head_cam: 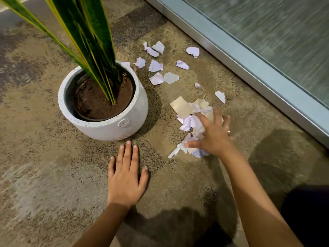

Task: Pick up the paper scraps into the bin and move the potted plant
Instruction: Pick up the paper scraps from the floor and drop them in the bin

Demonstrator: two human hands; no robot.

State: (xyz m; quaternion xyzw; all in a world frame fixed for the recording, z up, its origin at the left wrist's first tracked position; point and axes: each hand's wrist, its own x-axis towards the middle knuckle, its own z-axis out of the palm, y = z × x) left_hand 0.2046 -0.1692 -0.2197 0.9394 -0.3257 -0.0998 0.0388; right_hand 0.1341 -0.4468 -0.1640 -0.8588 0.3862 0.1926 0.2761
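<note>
A white round pot (114,125) with a tall green snake plant (89,38) stands on the carpet at centre left. Torn paper scraps (155,66) lie scattered to its right, white, lilac and tan. A denser pile of scraps (185,111) lies nearer to me. My right hand (211,134) rests on that pile with fingers spread, several scraps bunched under the palm and thumb. My left hand (126,177) lies flat on the carpet just in front of the pot, fingers apart, holding nothing. No bin is in view.
Brown speckled carpet (44,166) covers the floor. A metal frame (249,63) with frosted glass runs diagonally along the right side, close behind the scraps. A dark shape, part of my clothing (308,214), is at the lower right.
</note>
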